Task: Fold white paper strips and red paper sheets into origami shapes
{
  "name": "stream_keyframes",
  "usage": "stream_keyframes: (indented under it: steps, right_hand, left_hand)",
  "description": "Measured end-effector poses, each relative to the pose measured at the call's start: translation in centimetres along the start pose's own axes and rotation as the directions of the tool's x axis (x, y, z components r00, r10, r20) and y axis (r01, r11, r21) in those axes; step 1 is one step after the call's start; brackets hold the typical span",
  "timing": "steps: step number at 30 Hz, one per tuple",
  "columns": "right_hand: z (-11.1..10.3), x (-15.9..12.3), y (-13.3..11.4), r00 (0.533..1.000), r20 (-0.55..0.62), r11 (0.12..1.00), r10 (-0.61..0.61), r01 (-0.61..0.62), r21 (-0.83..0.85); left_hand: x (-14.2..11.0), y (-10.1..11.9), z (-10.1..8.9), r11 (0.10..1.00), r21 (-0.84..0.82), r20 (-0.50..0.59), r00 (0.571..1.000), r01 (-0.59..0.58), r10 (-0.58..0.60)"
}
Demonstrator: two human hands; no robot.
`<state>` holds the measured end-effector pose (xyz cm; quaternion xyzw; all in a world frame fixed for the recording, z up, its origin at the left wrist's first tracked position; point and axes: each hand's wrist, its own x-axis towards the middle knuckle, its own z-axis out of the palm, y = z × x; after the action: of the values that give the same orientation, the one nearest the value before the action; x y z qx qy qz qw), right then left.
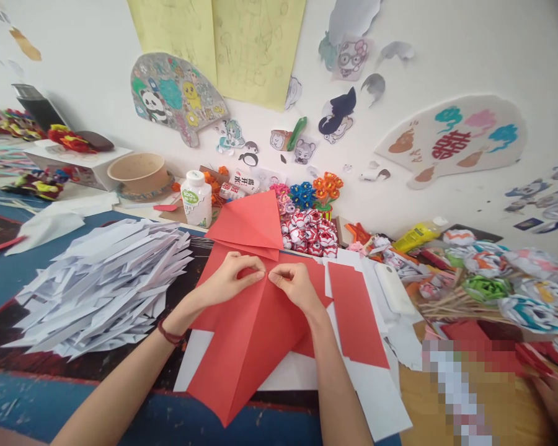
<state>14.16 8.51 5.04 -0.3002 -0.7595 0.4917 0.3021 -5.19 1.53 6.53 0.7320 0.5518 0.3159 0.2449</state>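
Left hand (230,279) and right hand (298,288) partly hide pinched red paper (255,344)

Passable: worktop (23,393), near edge, left end. Obstructions: strip pile (106,282) behind it; red sheet (246,347), centre to near edge; bottle (196,199) and flowers (309,232), far edge; bouquets (486,287), right.

"100%" on bottle (196,201), seemingly "囍" on cutout (465,141)
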Motion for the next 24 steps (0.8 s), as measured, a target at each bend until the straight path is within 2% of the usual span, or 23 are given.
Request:
stream_keyframes:
  steps: [3,5,6,8,10,12,15,20,24]
  right_hand:
    - [-0.8,-0.8,-2.4,0.991,-0.08,0.966,-0.106,0.084,-0.244]
    - [-1.5,-1.1,-3.6,0.977,-0.109,0.876,-0.183,0.112,-0.468]
    - [-1.8,-1.2,-3.7,0.971,-0.119,0.825,-0.205,0.107,-0.555]
    - [-2.2,-1.1,-2.7,0.967,-0.148,0.756,-0.208,0.063,-0.651]
    - [-2.3,-0.7,-0.4,0.962,-0.211,0.739,-0.172,-0.015,-0.673]
    - [-2.0,-0.3,2.4,0.949,-0.281,0.711,-0.139,-0.102,-0.696]
    - [-1.2,0.1,5.3,0.943,-0.294,0.684,-0.157,-0.11,-0.721]
    - [0.0,0.3,6.3,0.917,-0.358,0.696,-0.177,-0.14,-0.704]
    - [0.0,0.2,6.5,0.912,-0.358,0.695,-0.199,-0.126,-0.708]
  left_hand:
    - [-0.4,0.3,-1.1,0.996,-0.075,-0.053,0.997,0.055,-0.059]
    - [-0.2,0.5,-1.4,0.986,-0.145,-0.07,0.993,0.087,-0.098]
    - [0.0,0.5,-1.3,0.982,-0.155,-0.083,0.989,0.112,-0.126]
    - [0.8,0.2,-0.4,0.976,-0.064,-0.124,0.968,0.21,-0.217]
    - [1.8,-0.3,1.1,0.938,0.099,-0.174,0.934,0.331,-0.312]
    - [2.8,-0.9,2.7,0.895,0.188,-0.204,0.907,0.405,-0.368]
    - [3.6,-1.5,4.5,0.851,0.25,-0.233,0.882,0.462,-0.41]
    - [3.6,-2.2,5.3,0.796,0.335,-0.241,0.862,0.504,-0.445]
    - [3.5,-2.7,5.4,0.78,0.357,-0.223,0.858,0.514,-0.463]
